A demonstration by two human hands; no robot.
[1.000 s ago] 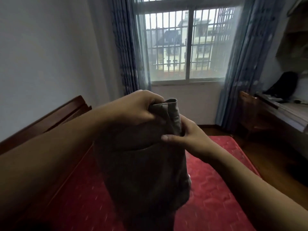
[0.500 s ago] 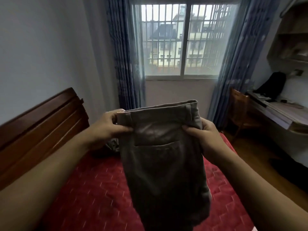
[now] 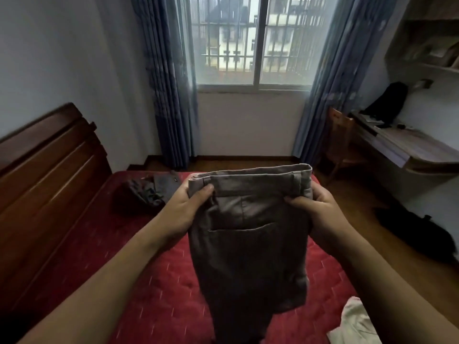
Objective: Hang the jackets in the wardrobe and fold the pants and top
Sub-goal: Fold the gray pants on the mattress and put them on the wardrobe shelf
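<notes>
Grey-brown pants hang in front of me above the red mattress, back pocket facing me, legs dangling down. My left hand pinches the left end of the waistband. My right hand grips the right end. A dark crumpled garment lies on the far left part of the mattress. A white piece of clothing lies at the mattress's near right corner.
A wooden headboard runs along the left. Ahead is a barred window with blue curtains. A wooden chair and desk stand on the right, a dark bag on the floor below.
My hands moved apart along the waistband, spreading the pants flat, and lowered them. My view tilted down, showing more of the mattress and the clothes on it.
</notes>
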